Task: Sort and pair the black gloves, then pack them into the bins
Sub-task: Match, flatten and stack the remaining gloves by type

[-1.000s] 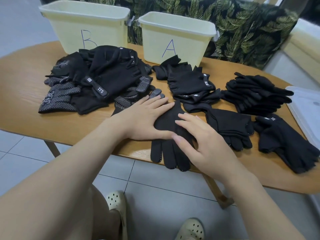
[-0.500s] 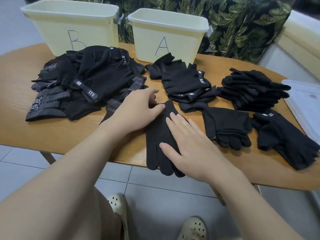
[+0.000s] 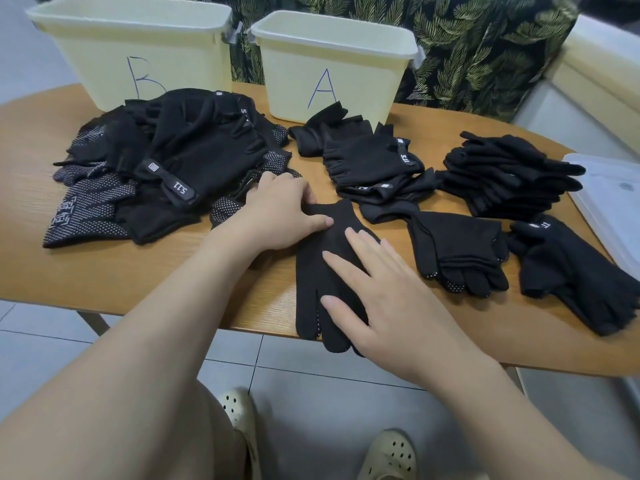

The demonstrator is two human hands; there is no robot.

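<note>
A black dotted glove (image 3: 311, 271) lies flat near the table's front edge, cuff pointing away and fingertips hanging over the edge. My left hand (image 3: 277, 213) holds its cuff, the thumb on top and the fingers curled at the cuff's far side. My right hand (image 3: 384, 292) presses flat on the glove's palm and fingers. A loose heap of mixed black gloves (image 3: 194, 157) sits to the left. Two pale yellow bins stand at the back, bin B (image 3: 138, 46) and bin A (image 3: 329, 53).
Sorted stacks of black gloves lie right of my hands: a strapped fingerless stack (image 3: 374, 161), a plain stack (image 3: 502, 174), a dotted stack (image 3: 460, 247) and another pair (image 3: 571, 271). A white plastic lid (image 3: 609, 202) rests at the right edge of the wooden table (image 3: 104, 271).
My left hand has slid from lying flat on the glove up to its cuff and curled there. My right hand has stayed flat on the glove.
</note>
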